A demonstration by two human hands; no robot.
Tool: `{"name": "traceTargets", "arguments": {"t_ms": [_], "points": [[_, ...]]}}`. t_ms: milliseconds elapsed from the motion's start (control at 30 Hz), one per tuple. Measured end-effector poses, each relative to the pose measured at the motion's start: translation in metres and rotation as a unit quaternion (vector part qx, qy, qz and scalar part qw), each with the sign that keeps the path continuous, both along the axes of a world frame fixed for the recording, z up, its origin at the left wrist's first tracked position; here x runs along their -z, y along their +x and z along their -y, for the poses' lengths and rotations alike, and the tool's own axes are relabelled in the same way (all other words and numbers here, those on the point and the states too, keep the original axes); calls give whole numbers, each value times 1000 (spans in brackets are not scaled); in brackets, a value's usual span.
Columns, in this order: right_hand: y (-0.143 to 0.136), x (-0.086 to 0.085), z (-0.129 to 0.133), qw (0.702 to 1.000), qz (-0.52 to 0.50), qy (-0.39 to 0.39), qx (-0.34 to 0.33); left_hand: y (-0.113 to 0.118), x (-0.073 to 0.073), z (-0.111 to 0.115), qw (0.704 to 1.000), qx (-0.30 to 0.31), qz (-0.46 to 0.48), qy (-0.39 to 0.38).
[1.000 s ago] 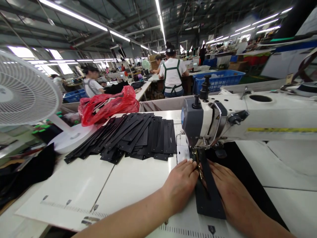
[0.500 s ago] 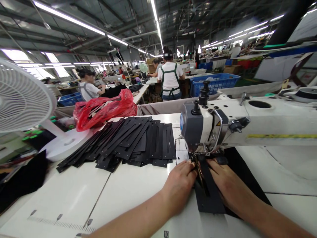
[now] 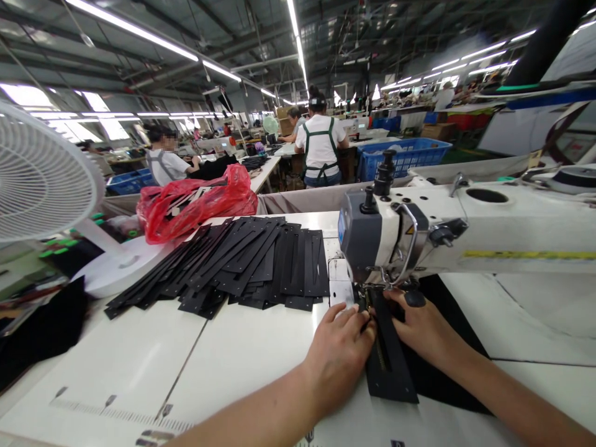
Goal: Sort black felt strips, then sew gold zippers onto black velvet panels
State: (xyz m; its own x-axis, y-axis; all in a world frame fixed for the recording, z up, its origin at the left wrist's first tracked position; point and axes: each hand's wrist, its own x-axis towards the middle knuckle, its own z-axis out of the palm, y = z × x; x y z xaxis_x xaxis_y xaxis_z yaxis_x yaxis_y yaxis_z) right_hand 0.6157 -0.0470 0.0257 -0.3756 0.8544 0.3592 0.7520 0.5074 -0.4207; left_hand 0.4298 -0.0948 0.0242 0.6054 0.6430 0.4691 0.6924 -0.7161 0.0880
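Note:
Under the needle area of the sewing machine (image 3: pixel 365 233) lies a black slotted strip (image 3: pixel 395 380), with brass-coloured zipper teeth (image 3: pixel 382 354) showing in its slot. My left hand (image 3: pixel 339 351) is closed at the strip's left edge, fingers bent over the zipper near the presser foot. On the other side, my right hand (image 3: pixel 426 326) grips the strip's right edge, thumb toward the slot. Beneath the strip and my right forearm spreads a larger black fabric piece (image 3: pixel 459 366). The fingertips of both hands are partly hidden, as is the needle.
Left of the machine, a fanned pile of black slotted strips (image 3: pixel 254 261) covers part of the white table (image 3: pixel 246 354). Behind it sits a red plastic bag (image 3: pixel 200 202). A white fan (image 3: pixel 41 180) stands at far left. Other people work beyond, near a blue basket (image 3: pixel 405 155).
The strip's near end has swung slightly left. My right hand has shifted a little up and its grip has changed; my left hand has moved slightly right with its fingers more bent.

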Motion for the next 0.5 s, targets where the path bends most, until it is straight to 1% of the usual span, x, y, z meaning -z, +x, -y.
{"name": "traceTargets", "arguments": {"t_ms": [100, 167, 267, 367, 433, 500], "points": [[-1, 0, 1, 1000, 5, -21, 0, 1, 0, -1, 1000, 3, -23, 4], [-3, 3, 2, 999, 34, -11, 21, 1, 0, -2, 999, 5, -34, -2], [-7, 8, -3, 991, 98, -5, 95, 2, -2, -3, 999, 9, -43, -6], [-11, 10, -13, 980, 122, -29, 157, 2, -4, -4, 999, 11, -51, -9], [-10, 10, -15, 979, 113, -41, 167, 1, -6, -4, 998, 12, -57, -17], [-8, 7, -8, 986, 73, -35, 148, -1, -7, -3, 998, 16, -53, -24]]}}
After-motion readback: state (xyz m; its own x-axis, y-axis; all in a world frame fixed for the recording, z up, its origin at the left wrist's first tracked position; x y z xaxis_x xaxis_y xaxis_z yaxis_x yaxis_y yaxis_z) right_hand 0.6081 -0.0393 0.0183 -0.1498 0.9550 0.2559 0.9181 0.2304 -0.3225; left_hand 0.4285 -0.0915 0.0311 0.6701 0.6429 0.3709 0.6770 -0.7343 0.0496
